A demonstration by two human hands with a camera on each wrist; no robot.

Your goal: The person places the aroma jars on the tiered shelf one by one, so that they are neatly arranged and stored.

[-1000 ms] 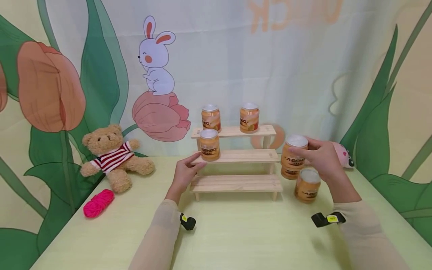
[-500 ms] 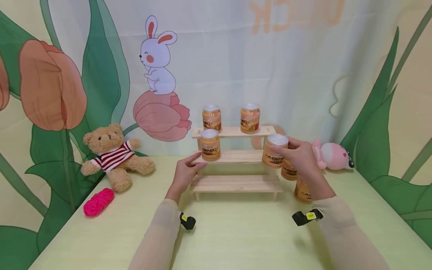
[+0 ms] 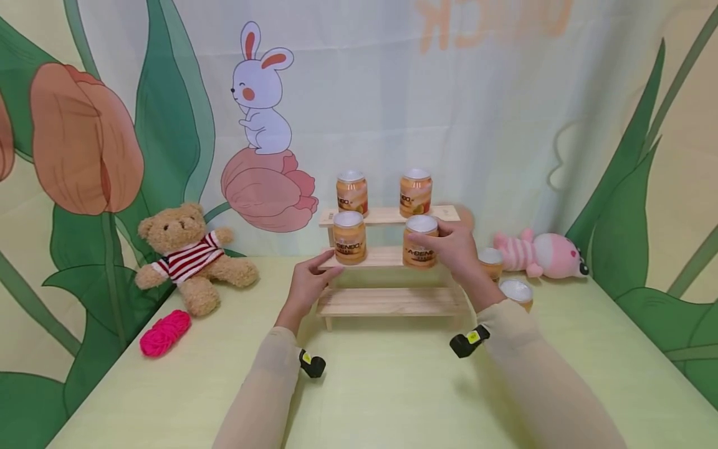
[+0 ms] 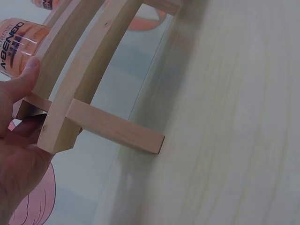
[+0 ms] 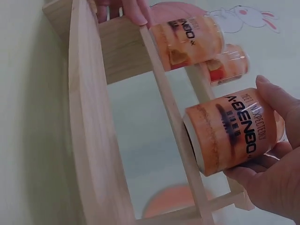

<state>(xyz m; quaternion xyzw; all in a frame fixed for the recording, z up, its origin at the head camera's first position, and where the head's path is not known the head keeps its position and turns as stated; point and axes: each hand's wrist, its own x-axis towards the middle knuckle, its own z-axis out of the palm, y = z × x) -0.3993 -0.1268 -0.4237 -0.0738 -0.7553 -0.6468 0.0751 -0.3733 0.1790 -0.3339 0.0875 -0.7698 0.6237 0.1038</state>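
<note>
A three-tier wooden display rack (image 3: 392,302) stands on the table. My left hand (image 3: 305,287) grips the left end of its middle tier, thumb on top and fingers beneath, as the left wrist view shows. Just right of that thumb, an orange can (image 3: 349,240) with a silver lid stands upright on the same tier. My right hand (image 3: 457,249) holds a matching can (image 5: 229,133) around its side, at the right part of the middle tier. In the right wrist view its base is at the tier's front edge; I cannot tell whether it touches the wood.
Two more cans, a left one (image 3: 351,193) and a right one (image 3: 416,194), stand on the top tier. Right of the rack, a can (image 3: 490,265) and a nearer can (image 3: 516,292) are partly hidden by my arm. A pink plush toy (image 3: 555,255), teddy bear (image 3: 185,249) and pink yarn (image 3: 165,333) lie around.
My right hand has carried its can leftward from above the cans beside the rack to the middle tier. The left hand has kept its grip on the rack.
</note>
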